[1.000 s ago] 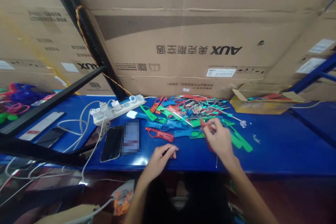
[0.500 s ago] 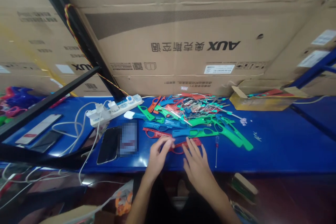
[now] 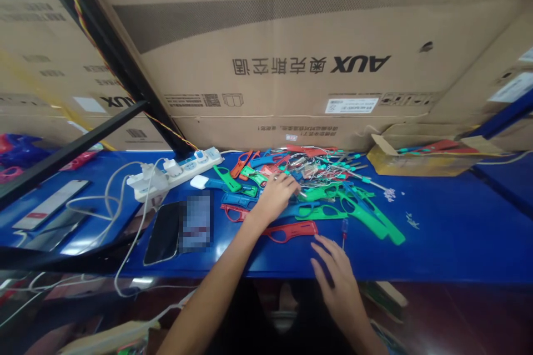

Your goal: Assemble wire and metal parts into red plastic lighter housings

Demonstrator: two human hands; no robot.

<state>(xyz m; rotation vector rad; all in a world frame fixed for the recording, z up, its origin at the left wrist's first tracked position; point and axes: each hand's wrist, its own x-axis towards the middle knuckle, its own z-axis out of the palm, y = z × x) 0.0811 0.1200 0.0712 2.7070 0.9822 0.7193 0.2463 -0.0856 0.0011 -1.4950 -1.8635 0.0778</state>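
Reaching across the blue table, my left hand (image 3: 278, 195) is in the pile of plastic parts, its fingers curled down and closed; whatever they hold is hidden beneath them. A red plastic shell (image 3: 293, 231) with an oval finger opening, like half of a stick lighter, lies flat below my left wrist. My right hand (image 3: 338, 270) rests open with fingers apart, by the red shell's right end. Green shells (image 3: 368, 216) and blue shells (image 3: 239, 199) lie around, with metal-tubed inner parts with wires (image 3: 308, 166) heaped behind. A small screwdriver (image 3: 345, 230) lies just above my right hand.
Two phones, one dark (image 3: 164, 233) and one with a blurred screen (image 3: 195, 222), lie on the left near a white power strip (image 3: 183, 169) with cables. An open carton (image 3: 420, 163) with red parts stands at the back right. Large cardboard boxes (image 3: 291, 22) form the back.
My left hand has moved forward from the red shell into the pile. My right hand has drawn back off the shell toward the table's front edge. The camera view has shifted slightly.
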